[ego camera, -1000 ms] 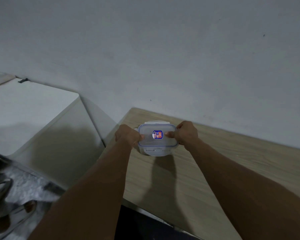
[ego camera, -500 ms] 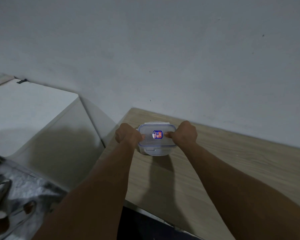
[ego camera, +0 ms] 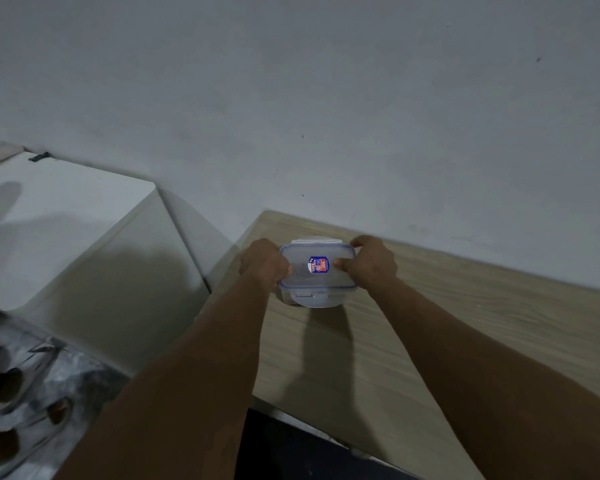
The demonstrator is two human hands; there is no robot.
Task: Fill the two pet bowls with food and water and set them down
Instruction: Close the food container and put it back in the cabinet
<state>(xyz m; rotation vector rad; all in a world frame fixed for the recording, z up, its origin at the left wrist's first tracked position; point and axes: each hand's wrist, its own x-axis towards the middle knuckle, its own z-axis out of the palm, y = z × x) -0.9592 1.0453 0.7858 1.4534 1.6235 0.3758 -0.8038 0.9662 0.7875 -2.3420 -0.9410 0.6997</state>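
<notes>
A clear plastic food container (ego camera: 305,282) with a blue-rimmed snap lid and a small blue and red sticker stands on the wooden counter (ego camera: 465,327), close to its back left corner by the wall. My left hand (ego camera: 264,263) grips the container's left side, fingers curled over the lid edge. My right hand (ego camera: 373,265) grips the right side, thumb lying on the lid near the sticker. The front and back lid flaps stick out. What is inside the container cannot be made out. No pet bowls are in view.
A white appliance top (ego camera: 56,220) sits to the left, lower than the counter. At the bottom left is a blurred shiny metal surface (ego camera: 18,393) with dark shapes. The grey wall (ego camera: 326,98) runs right behind the counter. A dark gap lies below the counter's front edge.
Both hands keep their hold on the container's sides. The container has hardly shifted on the counter.
</notes>
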